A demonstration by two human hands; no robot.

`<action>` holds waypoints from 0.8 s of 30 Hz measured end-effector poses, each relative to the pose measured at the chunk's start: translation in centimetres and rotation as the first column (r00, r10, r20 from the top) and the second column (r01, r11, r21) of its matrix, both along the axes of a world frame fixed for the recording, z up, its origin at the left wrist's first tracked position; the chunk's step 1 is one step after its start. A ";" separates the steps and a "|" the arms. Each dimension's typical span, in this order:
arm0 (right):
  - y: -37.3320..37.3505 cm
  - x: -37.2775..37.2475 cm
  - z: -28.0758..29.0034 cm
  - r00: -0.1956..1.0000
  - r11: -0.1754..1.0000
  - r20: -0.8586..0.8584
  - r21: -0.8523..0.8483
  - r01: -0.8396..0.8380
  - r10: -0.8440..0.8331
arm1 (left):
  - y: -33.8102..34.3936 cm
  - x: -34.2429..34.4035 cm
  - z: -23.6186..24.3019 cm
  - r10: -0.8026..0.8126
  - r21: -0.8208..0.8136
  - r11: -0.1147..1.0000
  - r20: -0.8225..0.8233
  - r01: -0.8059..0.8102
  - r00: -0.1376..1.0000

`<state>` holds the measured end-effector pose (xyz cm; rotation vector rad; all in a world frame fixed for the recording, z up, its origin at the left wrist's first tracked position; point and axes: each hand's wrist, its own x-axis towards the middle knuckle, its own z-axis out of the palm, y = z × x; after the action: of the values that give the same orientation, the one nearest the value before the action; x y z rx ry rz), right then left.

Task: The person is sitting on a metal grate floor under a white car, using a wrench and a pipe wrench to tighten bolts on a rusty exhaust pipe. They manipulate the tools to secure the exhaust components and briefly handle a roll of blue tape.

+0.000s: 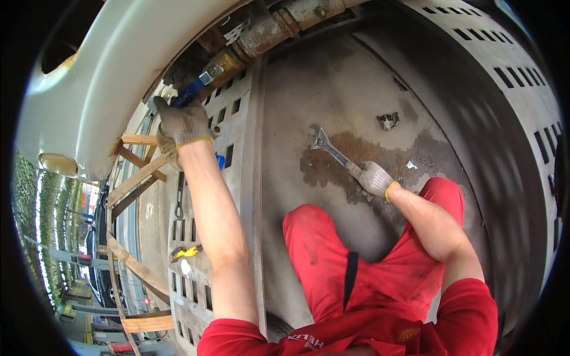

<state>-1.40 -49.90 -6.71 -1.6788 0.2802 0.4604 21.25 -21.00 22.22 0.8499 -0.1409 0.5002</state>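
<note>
far left: parked vehicles [98, 261] and green netting [50, 219] seen well below past the platform edge, blurred.
wooden frame [139, 178]: bare timber bars crossing at the left edge of the platform, under the car.
car body [113, 77]: cream panel arching over the upper left, 1 lamp [57, 164] at its lower edge.
left hand [181, 124]: gloved, arm stretched up, fingers clamped around the blue-handled tool [193, 89].
blue-handled tool: shaft runs up and right from the fist; its metal head sits at the underside of the car, just beside the rusty pipe [267, 29].
perforated ramp [199, 261]: slotted steel strip running under the left arm; small yellow item [187, 252] and a pale round item [186, 268] lie on it, well apart from both hands. Can't tell what they are.
rusty pipe: runs along the top, with a flanged joint.
steel deck [332, 95]: flat grey plate, dark wet-looking stain [362, 154] in the middle.
adjustable wrench [325, 145]: lies flat on the deck over the stain, open end pointing up-left.
right hand [373, 178]: gloved, closed on the handle end of the wrench, resting on the deck.
small metal part [389, 120]: loose on the deck, up-right of the wrench, apart from it.
legs: red trousers [356, 261], knees bent, below the right hand.
right side: second slotted panel [510, 71] curving along the edge.
</note>
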 end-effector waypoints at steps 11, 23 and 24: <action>-1.9 -0.5 0.4 0.993 1.000 0.119 -0.012 -0.023 0.025 | -4.7 5.3 6.6 0.247 0.663 0.671 0.224 -0.334 0.943; -2.0 -1.7 3.2 0.997 0.997 0.012 0.029 0.074 -0.074 | -0.7 10.6 8.5 -0.080 0.790 0.014 0.612 -0.613 0.787; -2.1 -1.3 1.8 0.997 0.998 0.046 -0.009 0.068 -0.068 | -1.0 11.4 8.2 -0.031 0.589 -0.281 0.783 -0.758 0.621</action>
<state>-2.69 -52.04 -4.91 -1.6824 0.3059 0.3704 32.64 -22.01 30.42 2.4367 -0.9321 1.4664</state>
